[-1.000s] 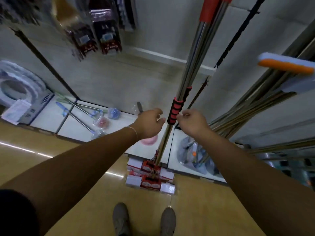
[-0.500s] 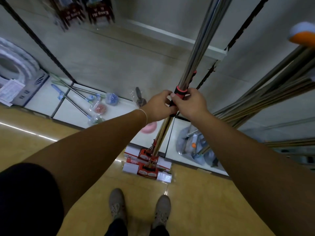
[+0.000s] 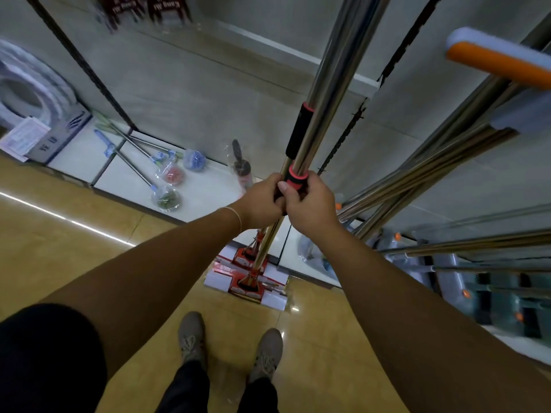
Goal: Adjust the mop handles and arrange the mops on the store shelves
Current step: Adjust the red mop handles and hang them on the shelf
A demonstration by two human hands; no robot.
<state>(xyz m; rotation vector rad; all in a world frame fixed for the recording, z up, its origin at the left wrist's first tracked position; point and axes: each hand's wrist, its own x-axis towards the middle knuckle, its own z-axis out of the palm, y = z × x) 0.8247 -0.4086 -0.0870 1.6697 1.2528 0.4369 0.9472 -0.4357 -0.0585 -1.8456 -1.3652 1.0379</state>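
Both hands on the mop. My left hand (image 3: 258, 201) is curled round the steel mop handle (image 3: 338, 67) right at its red-and-black collar (image 3: 296, 177). My right hand (image 3: 311, 208) wraps the same collar from the other side, with the thumb lying across the front. The hands touch each other.

The handle stands near upright, tilted slightly toward the shelving. A second steel pole runs tight alongside it, and I can't tell whether my fingers take in that one too. A black foam sleeve (image 3: 299, 131) sits just above the collar.

Two red-and-white mop heads (image 3: 238, 289) rest on the tan floor (image 3: 74, 248), one behind the other. They butt against the white bottom shelf (image 3: 208, 189), just ahead of my shoes (image 3: 190, 338).

On the right, a bundle of steel poles (image 3: 423, 177) leans against the shelving. An orange-and-white mop head (image 3: 501, 59) sits above the bundle.

On the left of the shelf lie long-handled brushes (image 3: 165, 198) with plastic-wrapped heads, well apart from the mop.
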